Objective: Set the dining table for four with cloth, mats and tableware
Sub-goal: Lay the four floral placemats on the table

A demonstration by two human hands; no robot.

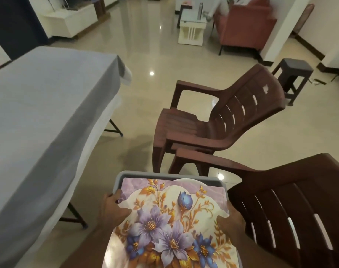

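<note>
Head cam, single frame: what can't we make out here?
- Floral mats, head view: near end cut off by the bottom edge; how many are stacked is hidden by the top one.
- Grey tray: only its far rim shows, the mats cover the rest.
- Table: left part cut off by the frame edge.
- Left hand, right hand: fingers under the tray hidden.

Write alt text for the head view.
Both hands, left hand and right hand, hold a floral mat over a grey tray, beside a table under a grey cloth and two brown plastic chairs.
</note>
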